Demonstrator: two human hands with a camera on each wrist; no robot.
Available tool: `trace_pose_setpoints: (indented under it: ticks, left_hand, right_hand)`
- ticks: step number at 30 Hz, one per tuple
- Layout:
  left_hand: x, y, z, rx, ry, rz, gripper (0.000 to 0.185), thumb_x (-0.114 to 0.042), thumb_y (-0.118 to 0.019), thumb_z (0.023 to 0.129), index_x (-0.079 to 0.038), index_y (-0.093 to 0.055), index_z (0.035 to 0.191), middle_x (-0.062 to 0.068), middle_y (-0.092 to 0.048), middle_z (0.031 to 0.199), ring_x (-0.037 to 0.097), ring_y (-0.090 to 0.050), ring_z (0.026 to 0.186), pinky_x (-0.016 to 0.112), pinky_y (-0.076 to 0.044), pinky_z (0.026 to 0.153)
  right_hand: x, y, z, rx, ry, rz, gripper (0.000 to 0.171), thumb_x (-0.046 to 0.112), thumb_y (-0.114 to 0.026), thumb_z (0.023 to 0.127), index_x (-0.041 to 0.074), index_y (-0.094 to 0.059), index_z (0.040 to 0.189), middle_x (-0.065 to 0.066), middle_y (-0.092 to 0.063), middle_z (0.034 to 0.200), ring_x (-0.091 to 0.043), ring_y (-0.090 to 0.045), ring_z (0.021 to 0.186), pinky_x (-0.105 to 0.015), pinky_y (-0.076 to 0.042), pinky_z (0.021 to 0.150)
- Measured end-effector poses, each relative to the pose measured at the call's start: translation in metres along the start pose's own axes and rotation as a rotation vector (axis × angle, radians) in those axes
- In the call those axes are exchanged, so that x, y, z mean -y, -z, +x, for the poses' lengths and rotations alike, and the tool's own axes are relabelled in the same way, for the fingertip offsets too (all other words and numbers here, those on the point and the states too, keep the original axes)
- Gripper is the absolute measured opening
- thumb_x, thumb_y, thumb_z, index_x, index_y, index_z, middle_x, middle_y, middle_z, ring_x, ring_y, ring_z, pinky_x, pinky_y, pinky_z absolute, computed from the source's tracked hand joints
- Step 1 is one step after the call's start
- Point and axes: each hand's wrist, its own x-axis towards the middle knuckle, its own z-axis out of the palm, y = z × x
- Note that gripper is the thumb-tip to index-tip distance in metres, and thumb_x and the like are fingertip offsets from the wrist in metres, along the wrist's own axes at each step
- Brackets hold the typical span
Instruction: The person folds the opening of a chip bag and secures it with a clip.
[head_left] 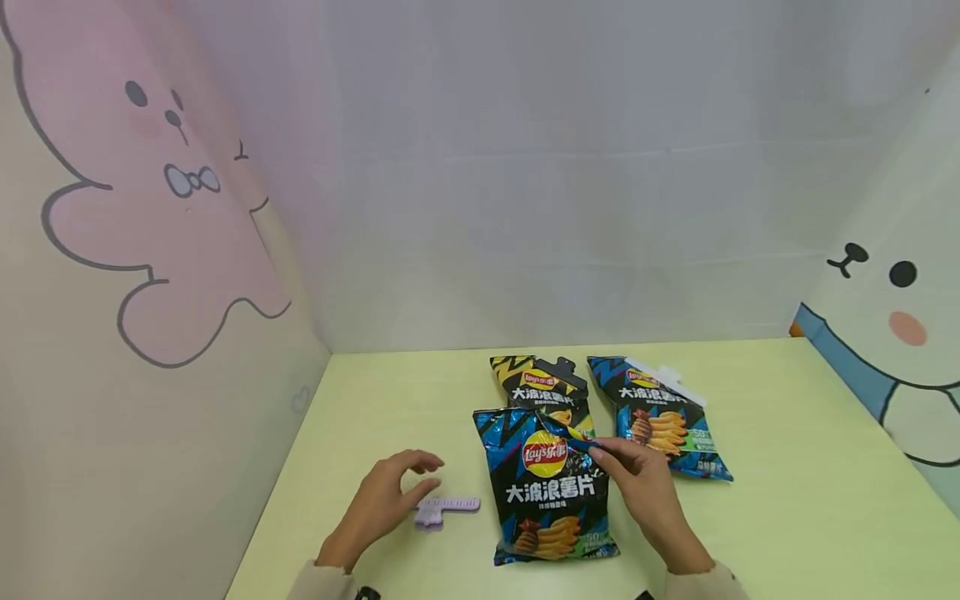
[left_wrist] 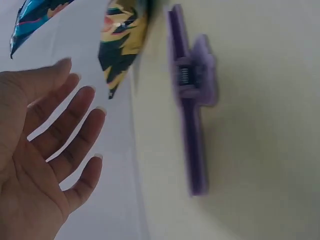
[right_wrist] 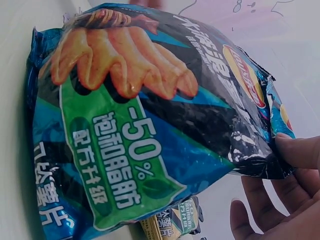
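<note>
A blue-and-black bag of potato chips stands in front of me, its top edge folded over at the right. My right hand pinches that folded top corner between thumb and fingers, seen close in the right wrist view with the chip bag filling most of it. My left hand hovers to the left of the bag with fingers apart and nothing in them. Just beyond its thumb, a purple bag clip lies on the table. In the left wrist view the purple clip is beside the hand, apart from the fingers.
Behind the front bag lies a yellow-and-black chip bag with a black clip across its top. To its right is another blue chip bag with a white clip. A pale curtain borders the yellow table.
</note>
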Motion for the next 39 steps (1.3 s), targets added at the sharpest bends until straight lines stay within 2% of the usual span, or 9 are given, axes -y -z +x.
trace_pose_setpoints:
  ticks: [4,7,14,19,22,28,31,34,39]
  left_hand:
    - [0.017,-0.009,-0.016,0.169,-0.014,0.083,0.034,-0.038,-0.082,0.083,-0.029,-0.071,0.114,-0.009,-0.072,0.119,0.019,-0.066,0.111,0.051,-0.052,0.096]
    - [0.024,-0.013,-0.022,0.215,-0.04,0.137,0.037,-0.038,-0.086,0.077,-0.03,-0.073,0.111,-0.009,-0.072,0.118,0.019,-0.065,0.11,0.05,-0.05,0.095]
    - [0.036,-0.02,-0.028,0.114,-0.116,0.169,0.019,-0.026,-0.079,0.086,-0.036,-0.075,0.101,-0.02,-0.074,0.106,0.009,-0.066,0.103,0.04,-0.052,0.091]
    - [0.037,-0.027,-0.029,-0.017,-0.107,0.182,0.016,-0.026,-0.073,0.091,-0.035,-0.076,0.105,-0.024,-0.072,0.102,0.007,-0.067,0.101,0.041,-0.053,0.091]
    - [0.035,-0.03,-0.025,-0.059,-0.066,0.134,0.017,-0.022,-0.069,0.095,-0.03,-0.075,0.109,-0.018,-0.075,0.104,0.008,-0.07,0.1,0.038,-0.056,0.089]
    - [0.035,-0.033,-0.012,-0.029,0.07,0.016,0.027,-0.03,-0.059,0.102,-0.022,-0.065,0.127,-0.005,-0.076,0.107,0.017,-0.073,0.099,0.038,-0.06,0.084]
    - [0.036,-0.032,-0.006,0.023,0.127,-0.024,0.035,-0.038,-0.064,0.098,-0.021,-0.064,0.128,-0.002,-0.074,0.112,0.017,-0.071,0.098,0.04,-0.059,0.084]
    - [0.037,-0.03,-0.001,0.053,0.161,-0.028,0.034,-0.036,-0.073,0.091,-0.02,-0.069,0.12,-0.003,-0.073,0.107,0.01,-0.066,0.092,0.032,-0.057,0.078]
    - [0.034,-0.021,0.004,-0.029,0.165,-0.065,0.023,-0.023,-0.077,0.089,-0.018,-0.072,0.111,-0.007,-0.072,0.093,0.005,-0.064,0.083,0.021,-0.051,0.071]
  right_hand:
    - [0.001,-0.001,0.001,0.001,0.02,0.028,0.025,0.013,-0.068,0.097,0.0,-0.073,0.118,-0.006,-0.073,0.112,-0.002,-0.064,0.091,-0.017,-0.055,0.081]
    - [0.0,-0.001,0.002,0.005,0.011,0.024,0.025,0.014,-0.067,0.097,0.001,-0.073,0.117,-0.009,-0.074,0.115,-0.003,-0.064,0.092,-0.017,-0.054,0.081]
    - [-0.002,-0.001,0.003,0.0,-0.028,-0.003,0.025,0.014,-0.067,0.098,0.003,-0.073,0.119,-0.01,-0.072,0.12,-0.003,-0.064,0.094,-0.015,-0.053,0.081]
    - [-0.002,0.0,0.003,0.003,-0.02,-0.011,0.026,0.016,-0.067,0.098,0.004,-0.073,0.119,-0.01,-0.072,0.12,-0.002,-0.064,0.095,-0.015,-0.053,0.082]
    - [-0.002,0.0,0.003,0.006,-0.011,-0.017,0.025,0.017,-0.067,0.097,0.004,-0.073,0.118,-0.009,-0.073,0.119,-0.003,-0.064,0.094,-0.015,-0.054,0.082]
    - [-0.003,0.001,0.002,0.006,-0.014,-0.029,0.024,0.015,-0.067,0.098,0.005,-0.074,0.118,-0.007,-0.073,0.117,-0.003,-0.064,0.093,-0.016,-0.054,0.081]
    - [-0.002,0.001,0.003,0.007,-0.003,-0.025,0.024,0.015,-0.066,0.098,0.004,-0.074,0.118,-0.008,-0.073,0.116,-0.003,-0.064,0.092,-0.016,-0.054,0.081]
    - [0.0,0.001,0.002,0.016,0.007,-0.008,0.025,0.015,-0.066,0.098,0.003,-0.073,0.119,-0.009,-0.073,0.115,-0.003,-0.064,0.091,-0.016,-0.054,0.08]
    - [0.001,0.001,0.002,0.019,0.016,0.01,0.026,0.014,-0.066,0.098,0.001,-0.073,0.119,-0.009,-0.073,0.114,-0.002,-0.063,0.089,-0.016,-0.054,0.08]
